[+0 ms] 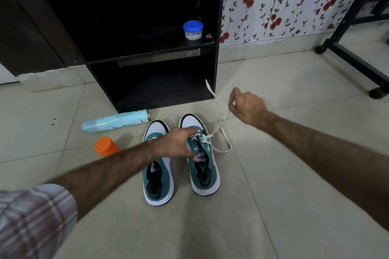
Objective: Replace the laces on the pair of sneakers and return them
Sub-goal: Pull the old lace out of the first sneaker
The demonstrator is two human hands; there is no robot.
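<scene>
Two teal and white sneakers stand side by side on the tiled floor, toes pointing away from me. The left sneaker (158, 174) shows no lace. My left hand (179, 145) reaches across it and grips the tongue area of the right sneaker (205, 166). A white lace (219, 132) runs from the right sneaker's lower eyelets up and to the right. My right hand (245, 105) pinches that lace, held above the floor to the right of the shoe, and one lace end sticks up past the fingers.
A black open shelf unit (147, 52) stands just beyond the shoes, with a blue-lidded tub (192, 30) on its middle shelf. A light blue spray can (115, 121) lies on the floor at left beside an orange-capped container (106, 147). A wheeled black frame (357, 59) stands at right.
</scene>
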